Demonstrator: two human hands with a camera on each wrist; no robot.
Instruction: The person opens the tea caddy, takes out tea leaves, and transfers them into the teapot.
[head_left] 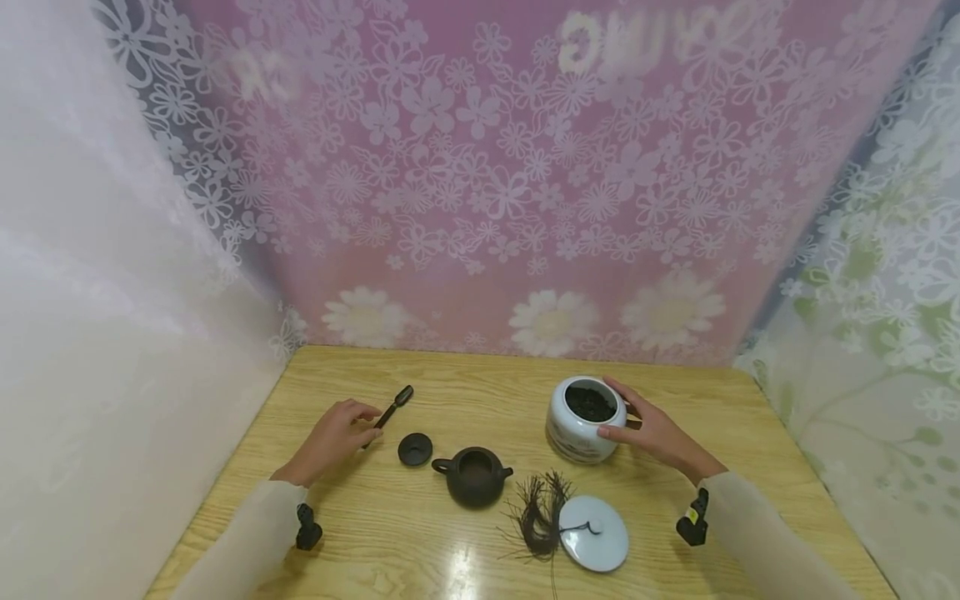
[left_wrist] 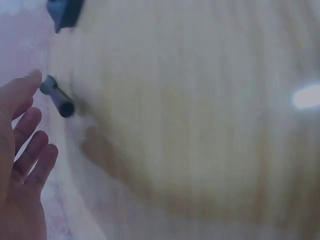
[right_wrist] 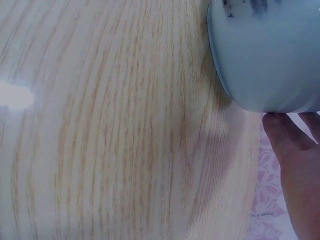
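Thumb and fingertips of my left hand (head_left: pixel 341 432) pinch the handle of a slim dark tea scoop (head_left: pixel 403 397), its bowl pointing away to the right. In the left wrist view the tea scoop (left_wrist: pixel 58 98) shows end-on beside the thumb tip, a small shadow under it. My right hand (head_left: pixel 656 429) grips the right side of a white porcelain jar (head_left: pixel 558 433), thumb in front and fingers behind. Dark tea leaves (head_left: pixel 590 402) fill it partway. The right wrist view shows fingertips against the jar's pale wall (right_wrist: pixel 270 55).
Between the hands stand a dark teapot (head_left: pixel 476 483), lidless, and its round lid (head_left: pixel 415 450). Nearer the front lies the white jar lid (head_left: pixel 600 546) with a brown tassel (head_left: pixel 542 517) tied to its knob. Flowered curtains (head_left: pixel 495 208) enclose the wooden table (head_left: pixel 390 542) on three sides.
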